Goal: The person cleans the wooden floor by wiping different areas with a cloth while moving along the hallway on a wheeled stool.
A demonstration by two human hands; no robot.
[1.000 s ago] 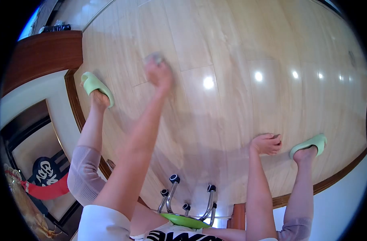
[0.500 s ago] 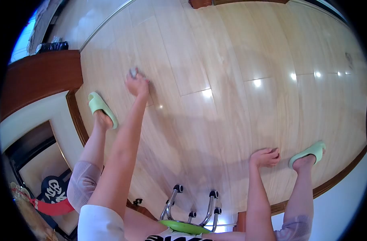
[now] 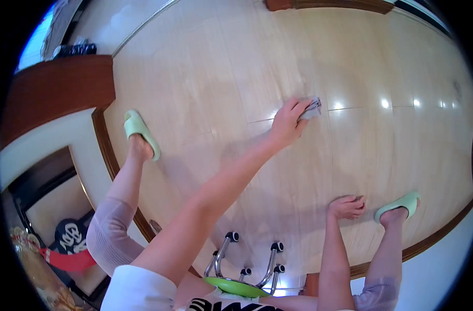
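My left hand (image 3: 290,122) reaches out over the wood floor (image 3: 210,98), right of the middle of the view. Its thumb and fingers are closed on a crumpled grey cloth (image 3: 312,108) with darker marks, which seems to touch the floor. My right hand (image 3: 347,207) is at the lower right, beside the pale green slipper (image 3: 396,206) on my right foot. The fingers of that hand are curled in, and I see nothing in them, though the palm is partly hidden.
A second green slipper (image 3: 141,133) is on my left foot. Below me stands a green stool (image 3: 236,286) with chrome legs on casters. A reddish-brown wooden ledge (image 3: 60,93) is at the left, a doorway at lower left, and a wooden base (image 3: 345,5) at the top.
My left hand has swept right across the floor with the cloth, from near the left slipper to right of the middle. The right hand has hardly moved; the view has shifted slightly.
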